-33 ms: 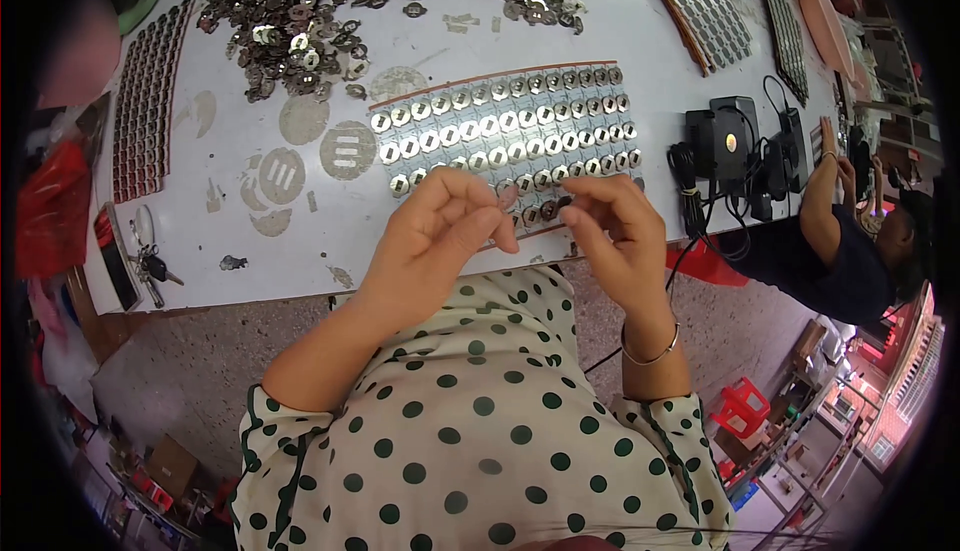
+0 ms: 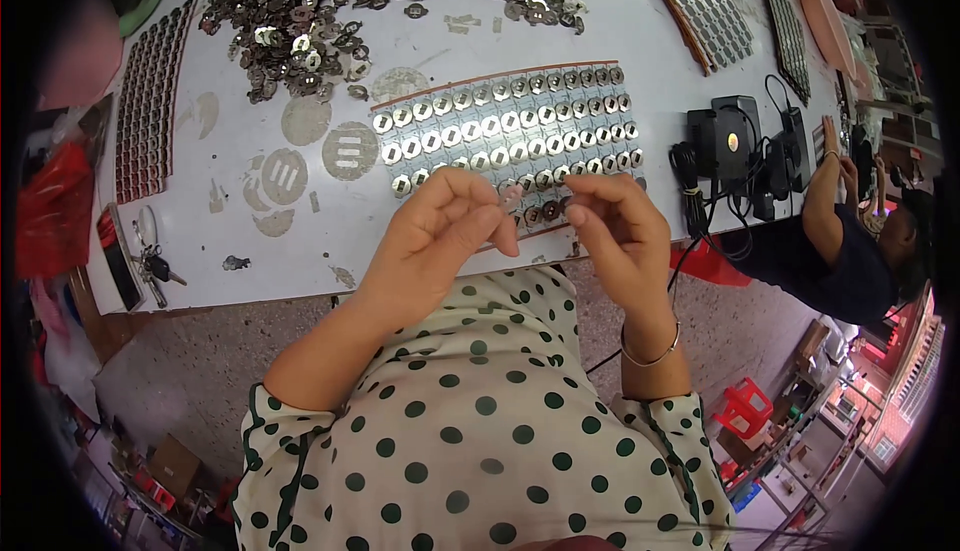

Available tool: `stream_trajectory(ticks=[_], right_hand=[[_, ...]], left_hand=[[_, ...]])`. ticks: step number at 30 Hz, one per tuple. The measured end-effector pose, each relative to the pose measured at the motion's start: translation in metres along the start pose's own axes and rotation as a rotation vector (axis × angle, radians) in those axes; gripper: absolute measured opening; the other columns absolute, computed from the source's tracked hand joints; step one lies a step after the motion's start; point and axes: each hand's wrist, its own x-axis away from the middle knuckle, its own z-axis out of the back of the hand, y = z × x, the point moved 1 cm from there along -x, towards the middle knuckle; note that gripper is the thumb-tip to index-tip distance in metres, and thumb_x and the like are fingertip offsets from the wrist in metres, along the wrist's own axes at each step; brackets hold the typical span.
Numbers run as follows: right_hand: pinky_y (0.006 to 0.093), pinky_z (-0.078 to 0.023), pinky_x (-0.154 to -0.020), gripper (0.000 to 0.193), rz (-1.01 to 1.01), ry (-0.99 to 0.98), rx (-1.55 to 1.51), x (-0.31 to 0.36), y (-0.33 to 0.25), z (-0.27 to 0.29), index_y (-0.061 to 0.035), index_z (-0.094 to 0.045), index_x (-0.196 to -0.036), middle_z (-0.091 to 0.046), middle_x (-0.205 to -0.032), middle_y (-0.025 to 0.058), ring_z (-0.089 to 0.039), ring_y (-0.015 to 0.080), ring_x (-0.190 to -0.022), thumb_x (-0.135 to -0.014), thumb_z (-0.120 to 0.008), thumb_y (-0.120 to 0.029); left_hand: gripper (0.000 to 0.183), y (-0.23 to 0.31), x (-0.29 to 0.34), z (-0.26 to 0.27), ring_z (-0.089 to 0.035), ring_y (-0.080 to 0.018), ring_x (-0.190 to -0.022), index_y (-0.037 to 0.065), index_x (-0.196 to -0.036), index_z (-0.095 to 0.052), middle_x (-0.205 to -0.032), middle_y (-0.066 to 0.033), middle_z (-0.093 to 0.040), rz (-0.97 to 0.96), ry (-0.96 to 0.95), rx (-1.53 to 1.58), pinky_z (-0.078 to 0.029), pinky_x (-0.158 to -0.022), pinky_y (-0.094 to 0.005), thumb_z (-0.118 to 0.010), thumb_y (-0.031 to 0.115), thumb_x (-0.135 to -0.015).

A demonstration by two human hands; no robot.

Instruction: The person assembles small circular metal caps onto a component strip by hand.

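Observation:
My left hand [image 2: 445,236] hovers over the near edge of a panel [image 2: 470,114] covered in rows of small silvery discs with dark centre slots. Its fingers are curled in, the thumb against the forefinger. A small pinkish, see-through bit [image 2: 511,196] shows by the fingertips; I cannot make out what it is. To the right, my right hand [image 2: 622,236] is half curled, with a gap between thumb and forefinger and nothing visible in it. Between the hands, a few darker discs [image 2: 550,211] sit in the panel's nearest row. The hands partly cover that row.
Loose metal pieces [image 2: 300,31] are heaped at the back of the white table [image 2: 270,276]. More panels lie at left [image 2: 150,101] and back right [image 2: 695,6]. A black power adapter [image 2: 735,141] with cables and keys [image 2: 157,269] flank the work. Another person [image 2: 850,241] sits at right.
My right hand has shifted very slightly to the right. A dark spot seen at its fingertips before no longer shows there. The left hand looks unmoved.

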Motion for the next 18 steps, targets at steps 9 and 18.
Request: stream_trajectory(ticks=[9, 18], right_hand=[[0.026, -0.051, -0.084, 0.033, 0.515, -0.13, 0.269, -0.025, -0.033, 0.0, 0.0007, -0.071, -0.123, -0.07, -0.119, 0.0103, -0.061, 0.0112, -0.091, -0.09, -0.072, 0.004], [0.0285, -0.058, -0.082, 0.016, -0.188, 0.0, -0.678, -0.006, 0.015, 0.017, 0.0, -0.067, -0.113, -0.069, -0.105, 0.0098, -0.069, 0.0168, -0.093, -0.097, -0.068, 0.0]], left_hand=[[0.012, -0.009, -0.007, -0.008, -0.06, -0.0112, -0.092, 0.004, -0.12, -0.051, -0.1, -0.0069, -0.065, -0.055, -0.06, -0.019, -0.05, -0.087, -0.0295, -0.049, 0.01, -0.11], [0.03, -0.015, -0.013, -0.015, -0.061, -0.0288, -0.12, 0.007, -0.117, -0.064, -0.125, -0.009, -0.065, -0.606, -0.024, -1.285, -0.049, -0.1, -0.044, -0.069, 0.006, -0.088]])
